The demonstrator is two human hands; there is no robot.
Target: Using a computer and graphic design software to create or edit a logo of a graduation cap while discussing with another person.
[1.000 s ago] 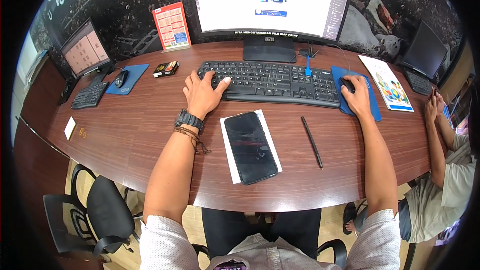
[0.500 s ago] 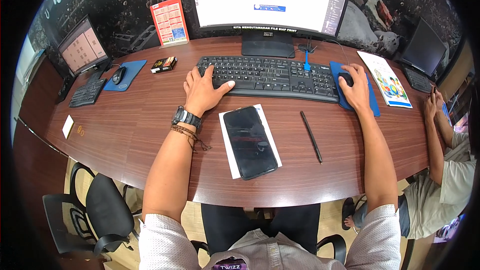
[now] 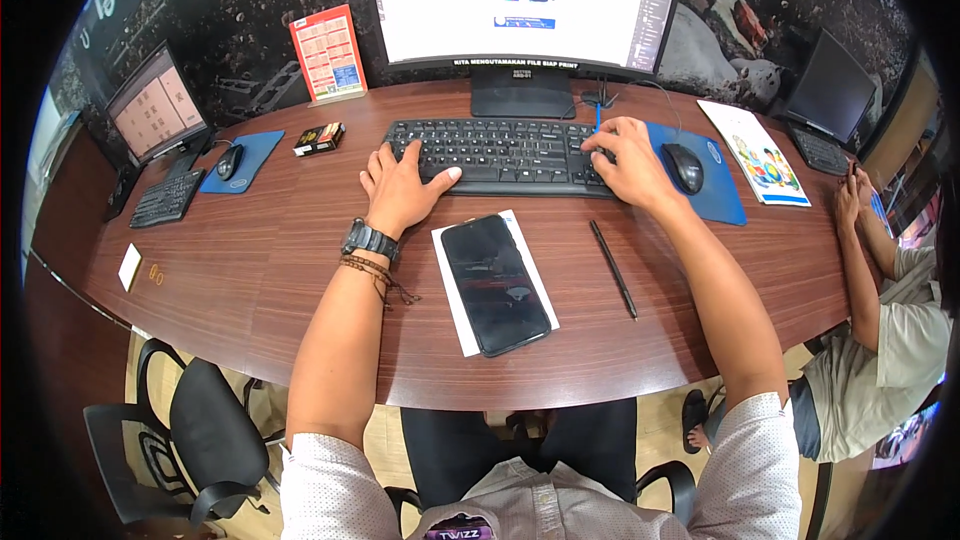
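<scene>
The black keyboard (image 3: 500, 155) lies in front of the large monitor (image 3: 430, 10). My left hand (image 3: 398, 185) rests on the left end of the keyboard, palm down, fingers spread and thumb out to the side. Over the keyboard's right end is my right hand (image 3: 635, 165), its fingers bent down onto the keys and hiding them. No object is in either hand. Just right of it, the black mouse (image 3: 684, 168) sits untouched on a blue mouse pad (image 3: 720, 198). Between my forearms lie a dark-screened phone (image 3: 497, 285) on white paper (image 3: 459, 305) and a slim black pen (image 3: 613, 270).
A red-and-white stand-up card (image 3: 328, 50) and small dark box (image 3: 319, 138) stand toward the left. Farther left are a second keyboard (image 3: 167, 198) and mouse (image 3: 230, 162). A white booklet (image 3: 755, 153) lies right, near another person's hands (image 3: 852, 198).
My right hand has let go of the mouse and moved left onto the keyboard. My left hand keeps its place on the keys. The view has shifted slightly.
</scene>
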